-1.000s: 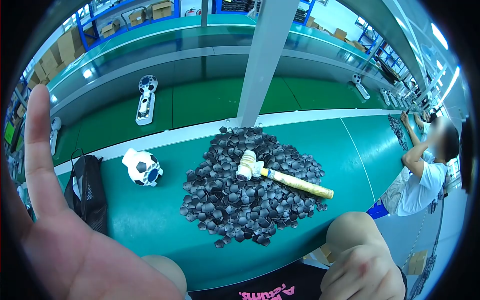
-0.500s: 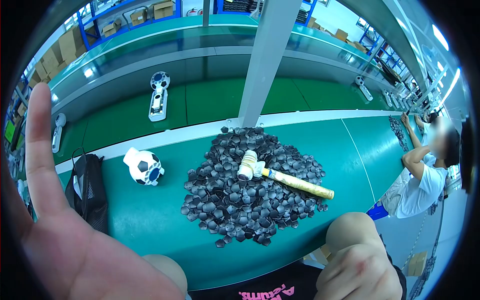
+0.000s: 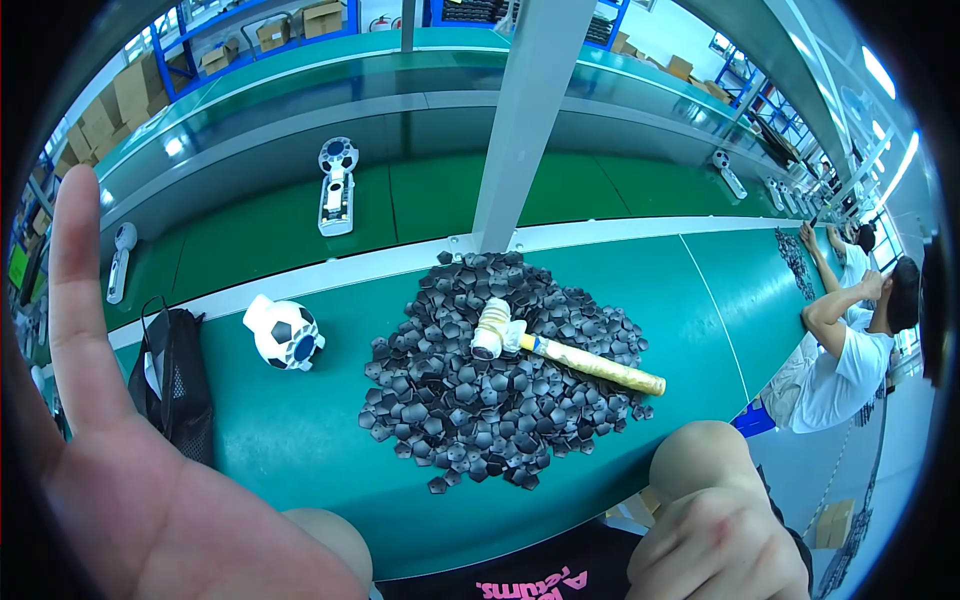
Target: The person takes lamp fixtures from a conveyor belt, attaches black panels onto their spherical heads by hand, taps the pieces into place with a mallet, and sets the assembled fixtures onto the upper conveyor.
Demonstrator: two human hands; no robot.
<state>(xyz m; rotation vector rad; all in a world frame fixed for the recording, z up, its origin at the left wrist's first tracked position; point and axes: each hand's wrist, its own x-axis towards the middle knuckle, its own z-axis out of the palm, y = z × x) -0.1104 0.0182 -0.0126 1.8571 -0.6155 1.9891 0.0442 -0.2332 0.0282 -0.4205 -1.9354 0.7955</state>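
Note:
My left hand (image 3: 170, 490) is raised close to the camera at the left, palm showing and one finger stretched upward. It is open and holds nothing. Low on the right, my right hand (image 3: 722, 545) is closed into a fist near my leg, with nothing showing in it. Between the hands, a heap of black pentagon-shaped pieces (image 3: 430, 400) lies on the green table (image 3: 290, 430). On top of the heap rests a mallet (image 3: 590, 365) with a wrapped head and yellowish handle. A white-and-black football-patterned part (image 3: 284, 335) sits left of the heap, apart from both hands.
A black mesh bag (image 3: 180, 380) stands behind my left hand. Beyond the table, a green conveyor belt (image 3: 440, 195) carries several white devices with ball-patterned heads (image 3: 338, 185). A grey post (image 3: 525, 120) rises behind the heap. Another person (image 3: 850, 355) sits at the right.
The ball-headed device on the belt has moved to the right, and the one at the far left has shifted slightly right. My hands, the mallet and the heap stay essentially where they were.

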